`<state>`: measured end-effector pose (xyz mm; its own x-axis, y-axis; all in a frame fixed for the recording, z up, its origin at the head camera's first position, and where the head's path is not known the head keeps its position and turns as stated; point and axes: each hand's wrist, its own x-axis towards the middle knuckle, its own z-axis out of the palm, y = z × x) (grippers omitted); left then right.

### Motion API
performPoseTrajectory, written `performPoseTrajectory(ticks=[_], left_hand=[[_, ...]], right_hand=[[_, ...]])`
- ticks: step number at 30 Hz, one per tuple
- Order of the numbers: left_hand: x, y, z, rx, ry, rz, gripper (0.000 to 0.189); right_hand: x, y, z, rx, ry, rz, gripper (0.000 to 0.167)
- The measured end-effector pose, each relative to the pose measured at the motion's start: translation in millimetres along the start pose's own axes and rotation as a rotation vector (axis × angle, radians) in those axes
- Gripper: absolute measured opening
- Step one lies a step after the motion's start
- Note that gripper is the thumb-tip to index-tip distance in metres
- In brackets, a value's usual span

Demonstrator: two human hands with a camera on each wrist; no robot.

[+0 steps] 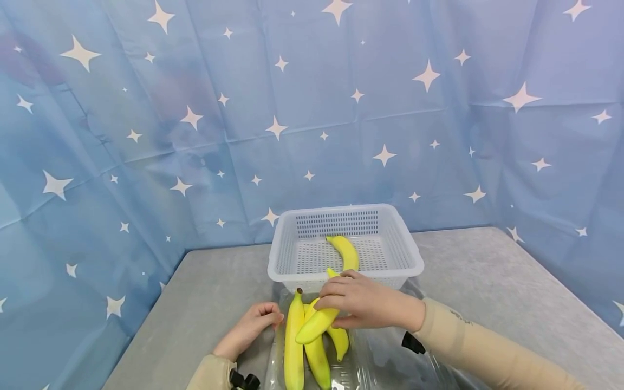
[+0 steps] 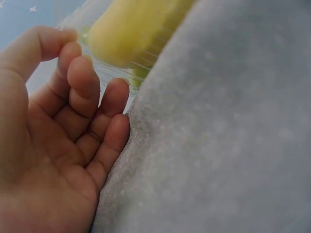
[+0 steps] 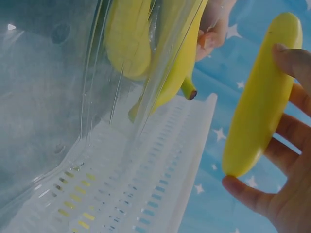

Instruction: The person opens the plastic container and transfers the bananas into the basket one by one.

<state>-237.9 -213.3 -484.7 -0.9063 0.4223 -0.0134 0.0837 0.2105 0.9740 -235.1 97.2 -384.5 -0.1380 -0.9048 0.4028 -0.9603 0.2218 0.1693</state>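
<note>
In the head view my right hand (image 1: 363, 303) holds a yellow banana (image 1: 317, 325) above a clear plastic box (image 1: 358, 374). The right wrist view shows the thumb and fingers along this banana (image 3: 262, 97). Several more bananas lie in the box, among them a long one (image 1: 293, 346) at its left side. My left hand (image 1: 253, 327) is at the box's left edge; in the left wrist view its thumb and index fingertip (image 2: 70, 48) pinch the clear rim. The other fingers are loosely curled.
A white perforated basket (image 1: 292, 265) stands behind the clear box, with one banana (image 1: 346, 252) in it. The clear plastic lid (image 1: 400, 357) extends to the right of the box. Both rest on a grey table (image 1: 214, 287), with a blue starry curtain (image 1: 312, 108) behind.
</note>
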Motion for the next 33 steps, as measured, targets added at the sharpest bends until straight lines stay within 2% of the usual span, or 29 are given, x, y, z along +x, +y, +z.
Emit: performPoseTrajectory(ticks=[13, 21, 28, 33], left_hand=[[0.8, -2.7, -0.8, 0.024, -0.001, -0.034, 0.029], [-0.3, -0.5, -1.4, 0.024, -0.002, -0.014, 0.030], [-0.3, -1.0, -1.8, 0.018, -0.005, -0.027, 0.030], [0.7, -1.5, -1.7, 0.016, -0.009, -0.028, 0.028]], right_hand=[[0.4, 7, -4, -0.002, 0.028, 0.002, 0.048], [0.8, 13, -6, -0.015, 0.057, -0.006, 0.045], [0.5, 15, -9, 0.002, 0.036, 0.009, 0.045], [-1.3, 18, -9, 0.021, 0.051, 0.003, 0.044]])
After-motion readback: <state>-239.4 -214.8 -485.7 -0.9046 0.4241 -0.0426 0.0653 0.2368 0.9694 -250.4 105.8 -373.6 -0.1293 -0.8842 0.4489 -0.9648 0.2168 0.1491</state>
